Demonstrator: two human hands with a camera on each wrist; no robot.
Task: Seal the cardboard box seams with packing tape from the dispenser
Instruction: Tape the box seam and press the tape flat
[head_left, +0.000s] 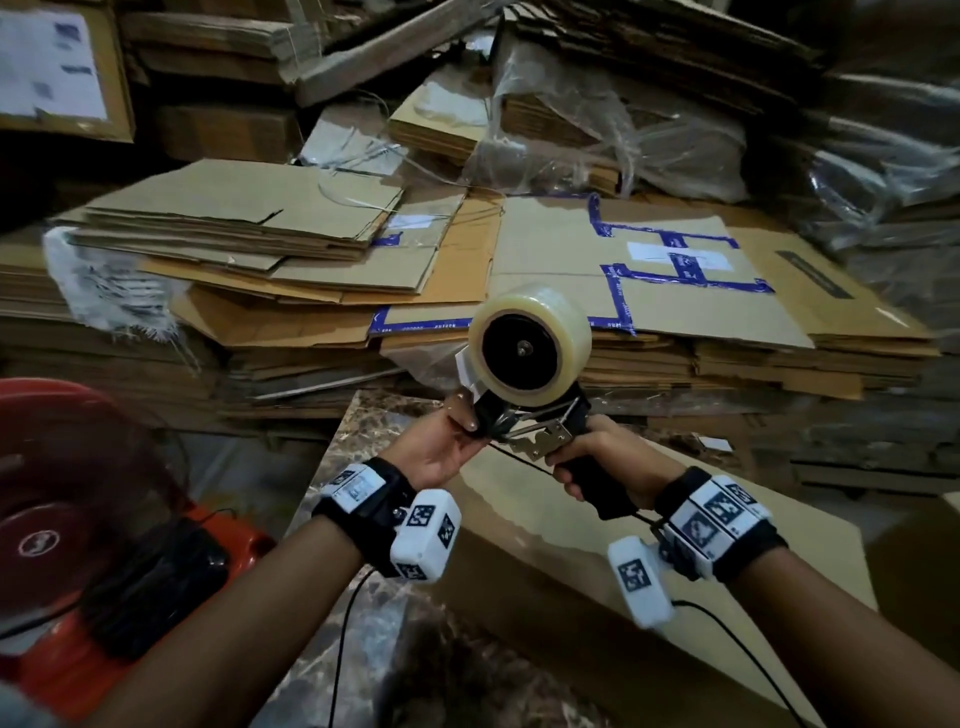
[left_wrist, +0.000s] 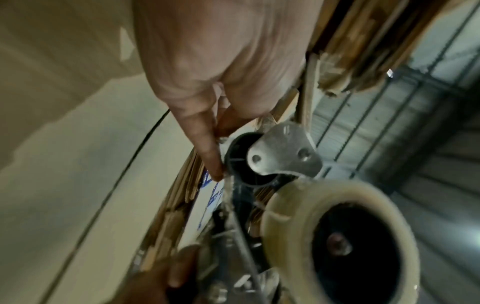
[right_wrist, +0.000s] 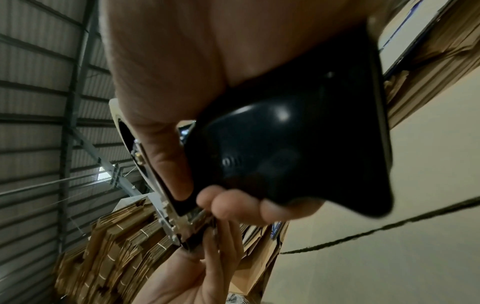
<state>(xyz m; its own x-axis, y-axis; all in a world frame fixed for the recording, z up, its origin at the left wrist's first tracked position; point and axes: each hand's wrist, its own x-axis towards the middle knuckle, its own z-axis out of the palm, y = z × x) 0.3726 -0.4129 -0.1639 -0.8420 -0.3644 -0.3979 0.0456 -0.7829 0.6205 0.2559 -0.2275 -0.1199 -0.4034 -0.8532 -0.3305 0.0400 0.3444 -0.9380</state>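
A tape dispenser (head_left: 527, 415) with a black handle and a clear tape roll (head_left: 530, 343) is held in the air above a closed cardboard box (head_left: 571, 582). My right hand (head_left: 582, 462) grips the handle (right_wrist: 298, 144), fingers curled under it. My left hand (head_left: 467, 423) pinches the dispenser's front end by the roller (left_wrist: 246, 162), with the index fingertip (left_wrist: 215, 170) against it. Whether tape is between those fingers cannot be told. A dark seam line (right_wrist: 363, 232) runs across the box top beneath the dispenser.
Stacks of flattened cartons (head_left: 337, 270), some with blue tape, fill the space behind the box. Bundles in clear plastic wrap (head_left: 597, 130) lie further back. A red plastic object (head_left: 78, 519) with a black item on it sits at the left. Marbled surface (head_left: 374, 613) shows beside the box.
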